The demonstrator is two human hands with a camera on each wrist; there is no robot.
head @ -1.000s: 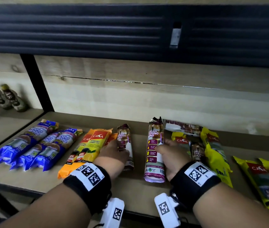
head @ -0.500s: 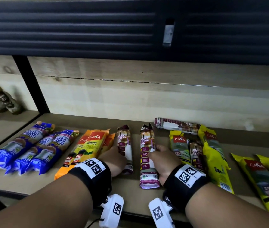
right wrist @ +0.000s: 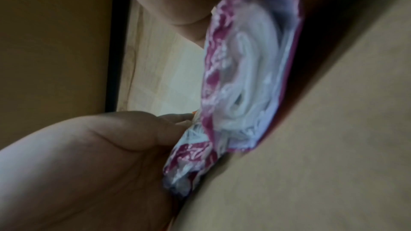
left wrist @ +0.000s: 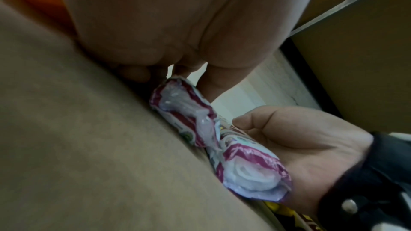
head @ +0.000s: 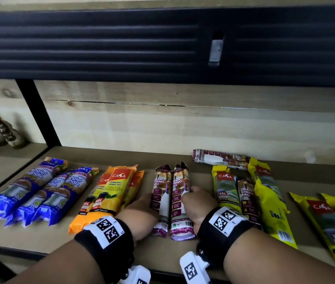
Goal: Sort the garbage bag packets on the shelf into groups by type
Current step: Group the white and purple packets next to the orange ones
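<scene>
Two purple draw-string packets (head: pixel 171 201) side by side, touching, between left hand (head: pixel 140 214) and right hand (head: pixel 198 203), each grip clasping one.

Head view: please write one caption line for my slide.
Both hands, left and right, press two purple drawstring packets together on the shelf.

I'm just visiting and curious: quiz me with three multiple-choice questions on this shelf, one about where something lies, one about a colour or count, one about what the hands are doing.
1. Where do the blue packets lie on the shelf?
A. far left
B. far right
C. centre

2. How many purple packets stand side by side between the hands?
A. one
B. two
C. four

3. What is the right hand doing?
A. hanging free
B. holding a purple packet
C. lifting a bottle

Answers:
1 A, they are left of the orange packets.
2 B, a pair shows.
3 B, its fingers wrap the packet's side, while the left hand rests against the other packet.
</scene>
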